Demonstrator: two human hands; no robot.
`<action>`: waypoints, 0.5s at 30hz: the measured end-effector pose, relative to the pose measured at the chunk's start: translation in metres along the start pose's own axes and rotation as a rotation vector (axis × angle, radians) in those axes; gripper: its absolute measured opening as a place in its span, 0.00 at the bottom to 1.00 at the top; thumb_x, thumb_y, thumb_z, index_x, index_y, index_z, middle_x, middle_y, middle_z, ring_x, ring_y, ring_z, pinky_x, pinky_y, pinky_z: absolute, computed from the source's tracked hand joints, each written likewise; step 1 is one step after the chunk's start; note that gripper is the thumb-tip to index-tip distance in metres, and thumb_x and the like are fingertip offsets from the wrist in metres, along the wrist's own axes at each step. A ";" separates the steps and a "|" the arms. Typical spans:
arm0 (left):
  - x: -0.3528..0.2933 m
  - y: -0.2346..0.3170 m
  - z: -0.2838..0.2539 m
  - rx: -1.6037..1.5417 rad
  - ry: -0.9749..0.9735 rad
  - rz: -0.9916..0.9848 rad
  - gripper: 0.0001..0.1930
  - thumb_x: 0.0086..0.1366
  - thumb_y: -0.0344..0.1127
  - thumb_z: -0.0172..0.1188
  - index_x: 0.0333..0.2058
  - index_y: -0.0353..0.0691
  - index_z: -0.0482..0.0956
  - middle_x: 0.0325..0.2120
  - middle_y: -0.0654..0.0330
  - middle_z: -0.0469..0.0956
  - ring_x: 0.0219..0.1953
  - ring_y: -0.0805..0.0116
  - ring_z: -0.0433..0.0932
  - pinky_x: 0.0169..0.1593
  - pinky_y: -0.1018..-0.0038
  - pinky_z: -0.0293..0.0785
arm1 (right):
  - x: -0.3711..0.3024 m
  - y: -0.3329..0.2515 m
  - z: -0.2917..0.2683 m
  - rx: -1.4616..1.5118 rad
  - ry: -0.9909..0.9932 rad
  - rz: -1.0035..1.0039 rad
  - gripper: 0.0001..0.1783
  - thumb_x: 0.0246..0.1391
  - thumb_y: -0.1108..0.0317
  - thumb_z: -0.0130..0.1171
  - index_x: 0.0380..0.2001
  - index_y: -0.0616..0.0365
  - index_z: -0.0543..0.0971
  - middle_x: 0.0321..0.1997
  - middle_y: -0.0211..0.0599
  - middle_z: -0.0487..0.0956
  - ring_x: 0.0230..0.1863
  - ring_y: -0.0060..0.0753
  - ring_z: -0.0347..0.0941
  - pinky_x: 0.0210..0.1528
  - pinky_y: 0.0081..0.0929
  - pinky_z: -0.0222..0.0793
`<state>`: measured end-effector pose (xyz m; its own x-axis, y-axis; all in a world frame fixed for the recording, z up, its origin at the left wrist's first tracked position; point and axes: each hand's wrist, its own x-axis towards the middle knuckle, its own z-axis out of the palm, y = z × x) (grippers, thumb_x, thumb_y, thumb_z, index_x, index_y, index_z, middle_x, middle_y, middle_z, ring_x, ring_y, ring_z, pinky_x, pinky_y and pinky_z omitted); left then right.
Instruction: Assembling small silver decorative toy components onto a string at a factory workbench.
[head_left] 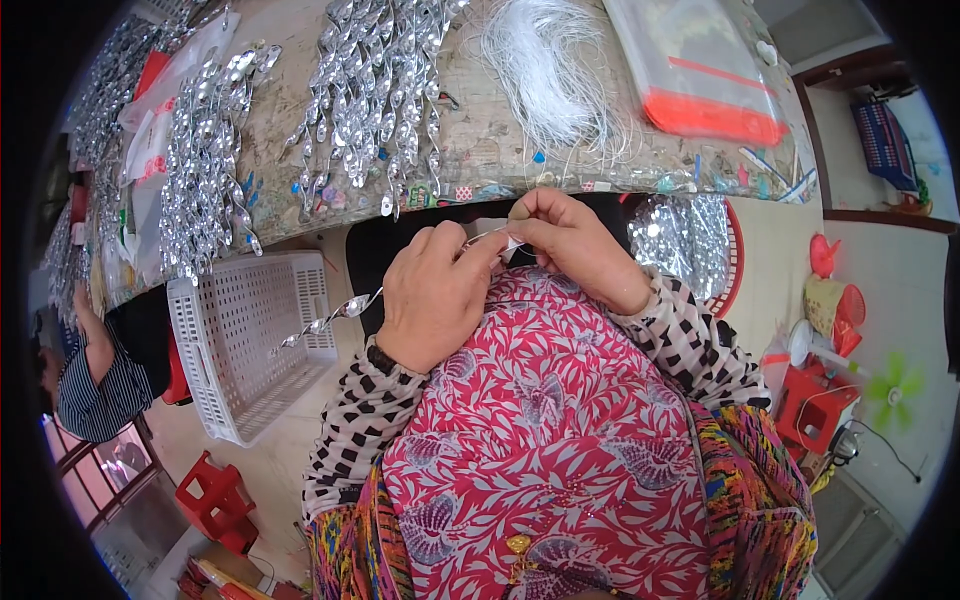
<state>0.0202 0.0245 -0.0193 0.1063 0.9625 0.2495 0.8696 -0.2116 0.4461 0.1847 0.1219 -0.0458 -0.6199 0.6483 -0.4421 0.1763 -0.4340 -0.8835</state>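
Note:
My left hand (432,295) is closed, thumb and forefinger pinched together in front of my body. From under it a silver twisted spiral strip (350,306) trails out to the left. Close beside it, my right hand (582,250) pinches a thin white string at the fingertips, which nearly touch those of the left. A small white piece (513,243) shows between the two hands; its kind is too small to tell. On the table above the hands lie a bundle of white strings (548,70) and rows of silver spiral strips (370,100).
The worn table (480,150) has clear bags with red edges (700,80) at right. A white plastic crate (255,340) stands at left, near a red stool (215,500). A red basket (738,260) of silver strips sits under the table edge. Another person's arm (95,340) is far left.

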 end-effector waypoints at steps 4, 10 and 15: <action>-0.001 -0.001 0.002 0.002 -0.007 -0.008 0.16 0.53 0.30 0.59 0.43 0.49 0.78 0.26 0.61 0.64 0.30 0.62 0.69 0.30 0.67 0.66 | 0.001 0.004 0.001 0.002 0.004 0.005 0.05 0.55 0.68 0.55 0.34 0.56 0.73 0.27 0.20 0.72 0.22 0.09 0.62 0.23 0.10 0.56; -0.002 -0.003 0.003 -0.005 -0.011 -0.003 0.16 0.53 0.30 0.59 0.42 0.49 0.78 0.26 0.61 0.64 0.30 0.63 0.69 0.30 0.67 0.66 | 0.002 0.005 0.002 0.017 0.005 0.011 0.04 0.55 0.69 0.54 0.33 0.55 0.73 0.27 0.20 0.72 0.21 0.09 0.61 0.22 0.10 0.55; -0.003 -0.005 0.005 -0.018 -0.015 -0.013 0.16 0.53 0.30 0.59 0.42 0.48 0.78 0.26 0.61 0.64 0.30 0.62 0.69 0.31 0.67 0.67 | 0.002 0.006 0.002 0.024 0.008 0.008 0.04 0.55 0.69 0.54 0.33 0.55 0.73 0.26 0.20 0.71 0.21 0.09 0.61 0.22 0.09 0.55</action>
<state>0.0182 0.0238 -0.0266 0.1023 0.9675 0.2312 0.8623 -0.2022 0.4642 0.1825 0.1196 -0.0515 -0.6123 0.6499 -0.4502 0.1628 -0.4537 -0.8762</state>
